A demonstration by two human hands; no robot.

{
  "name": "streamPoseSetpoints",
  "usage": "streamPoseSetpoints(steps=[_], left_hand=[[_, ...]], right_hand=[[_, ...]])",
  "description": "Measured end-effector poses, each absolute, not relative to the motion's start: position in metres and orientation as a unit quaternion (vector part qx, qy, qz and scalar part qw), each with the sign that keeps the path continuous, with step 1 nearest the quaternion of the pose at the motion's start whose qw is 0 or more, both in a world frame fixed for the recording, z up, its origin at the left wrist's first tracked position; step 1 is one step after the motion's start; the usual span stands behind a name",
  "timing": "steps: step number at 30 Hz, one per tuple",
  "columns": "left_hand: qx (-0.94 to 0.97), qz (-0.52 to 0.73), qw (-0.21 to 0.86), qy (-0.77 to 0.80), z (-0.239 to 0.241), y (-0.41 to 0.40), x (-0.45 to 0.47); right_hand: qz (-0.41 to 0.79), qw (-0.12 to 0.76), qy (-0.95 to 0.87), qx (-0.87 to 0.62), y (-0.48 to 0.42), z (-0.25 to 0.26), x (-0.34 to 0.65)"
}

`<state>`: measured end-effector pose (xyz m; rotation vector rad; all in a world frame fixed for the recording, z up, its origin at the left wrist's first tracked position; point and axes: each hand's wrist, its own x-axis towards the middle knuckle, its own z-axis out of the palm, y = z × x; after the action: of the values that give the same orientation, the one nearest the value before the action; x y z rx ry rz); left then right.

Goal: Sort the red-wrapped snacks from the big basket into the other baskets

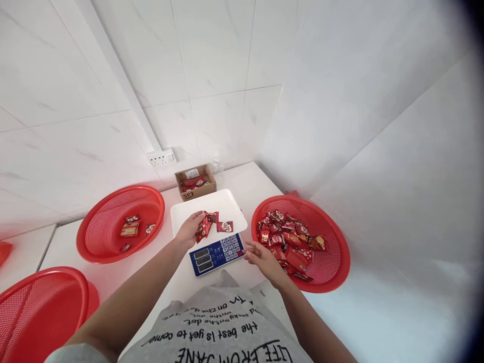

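A kitchen-type counting scale with a white tray (185,210) and a blue keypad panel (215,256) stands in front of me. My left hand (190,231) is closed on red candy packets (202,230) over the tray's front left part. Beside them a red wrapped candy (225,226) lies on the tray. My right hand (263,258) hovers at the panel's right end, fingers apart with nothing visible in them. To its right, many red-wrapped sweets (291,242) fill part of a red mesh basket (338,269).
On the left, another red basket (98,222) holds a few packets. A third red basket (56,322) stands at the lower left. Behind the tray is a cardboard box (198,191) with red packets, near a wall socket (162,157). Walls bound the white table (242,176).
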<state>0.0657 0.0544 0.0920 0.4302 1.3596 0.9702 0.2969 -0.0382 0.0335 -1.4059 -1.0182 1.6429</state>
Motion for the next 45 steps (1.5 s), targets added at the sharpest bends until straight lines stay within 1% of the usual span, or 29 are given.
streamPoseSetpoints(steps=[4, 10, 13, 16, 19, 21, 23, 26, 28, 30, 33, 36, 40, 45], left_hand=[[0.198, 0.414, 0.639, 0.617, 0.090, 0.041, 0.068], [0.184, 0.351, 0.702, 0.592, 0.086, -0.016, 0.072], [0.177, 0.331, 0.728, 0.573, 0.086, -0.034, 0.073], [0.211, 0.331, 0.737, 0.549, 0.090, -0.043, 0.077], [0.307, 0.331, 0.714, 0.535, 0.092, -0.046, 0.085], [0.392, 0.323, 0.679, 0.531, 0.087, -0.046, 0.089], [0.486, 0.312, 0.617, 0.535, 0.077, -0.042, 0.090], [0.634, 0.293, 0.450, 0.556, 0.051, -0.026, 0.081], [0.700, 0.268, 0.330, 0.573, 0.032, -0.012, 0.069], [0.731, 0.218, 0.260, 0.592, 0.016, 0.002, 0.057], [0.764, 0.132, 0.217, 0.593, 0.000, 0.016, 0.053], [0.773, 0.071, 0.179, 0.605, -0.002, 0.025, 0.069], [0.777, 0.045, 0.109, 0.619, 0.003, 0.046, 0.096], [0.805, 0.030, 0.104, 0.583, 0.004, 0.080, 0.099]], right_hand=[[0.638, 0.364, -0.407, -0.542, -0.041, 0.033, 0.295], [0.624, 0.366, -0.435, -0.536, -0.041, 0.028, 0.291], [0.630, 0.343, -0.457, -0.527, -0.039, 0.035, 0.286], [0.689, 0.304, -0.446, -0.484, -0.040, 0.046, 0.275], [0.779, 0.288, -0.400, -0.388, -0.046, 0.053, 0.256], [0.808, 0.307, -0.383, -0.326, -0.051, 0.053, 0.244], [0.809, 0.321, -0.373, -0.322, -0.053, 0.051, 0.238], [0.769, 0.325, -0.353, -0.423, -0.052, 0.048, 0.245], [0.710, 0.354, -0.351, -0.497, -0.050, 0.045, 0.258], [0.651, 0.395, -0.348, -0.547, -0.048, 0.043, 0.274], [0.611, 0.433, -0.319, -0.581, -0.050, 0.040, 0.293], [0.606, 0.444, -0.296, -0.590, -0.054, 0.039, 0.302], [0.609, 0.444, -0.294, -0.588, -0.058, 0.043, 0.301], [0.609, 0.444, -0.298, -0.586, -0.061, 0.040, 0.303]])
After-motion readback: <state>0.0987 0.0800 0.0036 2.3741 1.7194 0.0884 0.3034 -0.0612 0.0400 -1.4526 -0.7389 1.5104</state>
